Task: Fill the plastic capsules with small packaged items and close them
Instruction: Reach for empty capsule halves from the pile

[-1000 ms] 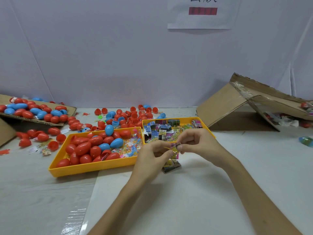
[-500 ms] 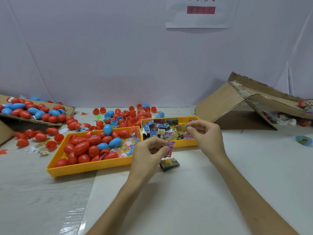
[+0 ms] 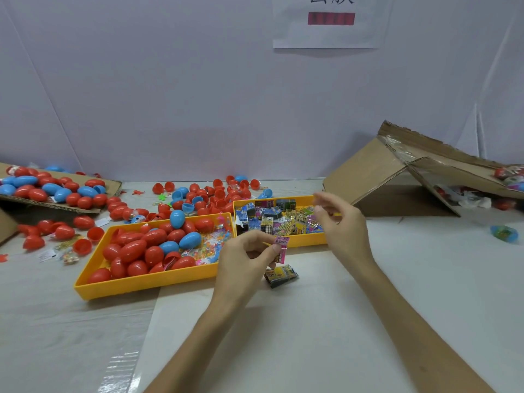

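Your left hand pinches the pink packet at its edge, right hand at 2 o'clock too blurred to call, so the packet could slip onto the surface.

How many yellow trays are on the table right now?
2. The capsule tray sits left of centre; the packet tray adjoins its far right corner. No others appear hidden.

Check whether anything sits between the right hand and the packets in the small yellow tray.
Nothing visible does: the right hand hangs over the small yellow tray's right end, and the packets lie uncovered beneath it.
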`<state>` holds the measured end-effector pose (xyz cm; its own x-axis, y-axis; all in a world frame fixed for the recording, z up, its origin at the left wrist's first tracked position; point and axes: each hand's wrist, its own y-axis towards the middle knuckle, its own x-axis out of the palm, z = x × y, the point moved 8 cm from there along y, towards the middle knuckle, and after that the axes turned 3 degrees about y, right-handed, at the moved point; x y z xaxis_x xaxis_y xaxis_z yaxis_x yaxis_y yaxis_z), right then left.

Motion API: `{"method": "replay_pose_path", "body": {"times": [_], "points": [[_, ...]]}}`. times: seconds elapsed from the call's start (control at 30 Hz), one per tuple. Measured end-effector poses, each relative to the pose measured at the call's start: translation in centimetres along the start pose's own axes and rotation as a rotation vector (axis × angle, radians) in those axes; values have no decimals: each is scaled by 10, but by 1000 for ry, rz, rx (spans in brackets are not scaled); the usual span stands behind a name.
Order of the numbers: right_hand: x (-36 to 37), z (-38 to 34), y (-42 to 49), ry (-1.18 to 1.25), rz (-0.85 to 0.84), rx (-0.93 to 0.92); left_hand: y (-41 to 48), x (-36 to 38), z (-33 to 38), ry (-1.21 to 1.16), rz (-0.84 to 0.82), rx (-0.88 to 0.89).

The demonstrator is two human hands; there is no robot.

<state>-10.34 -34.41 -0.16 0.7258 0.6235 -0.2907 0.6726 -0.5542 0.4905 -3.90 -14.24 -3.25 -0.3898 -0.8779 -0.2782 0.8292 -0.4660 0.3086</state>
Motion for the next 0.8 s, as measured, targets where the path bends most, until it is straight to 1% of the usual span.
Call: {"method": "replay_pose_path", "body": {"times": [0.07, 0.1, 0.17, 0.27, 0.43, 0.57, 0.8], "points": [[9, -11, -3, 266, -151, 16, 0, -1, 0, -17, 10, -3], [18, -16, -7, 342, -243, 22, 0, -2, 0, -28, 17, -4], [33, -23, -15, 366, -384, 7, 0, -3, 1, -62, 26, 1], [49, -24, -24, 319, -481, -6, 0, -5, 1, -95, 39, 10], [54, -23, -29, 388, -529, 68, 1, -3, -1, -178, 16, -43], [51, -20, -27, 427, -500, 113, 1, -1, -2, -267, -8, -84], [48, -17, -24, 442, -467, 127, 2, -3, -1, -204, 34, -50]]}}
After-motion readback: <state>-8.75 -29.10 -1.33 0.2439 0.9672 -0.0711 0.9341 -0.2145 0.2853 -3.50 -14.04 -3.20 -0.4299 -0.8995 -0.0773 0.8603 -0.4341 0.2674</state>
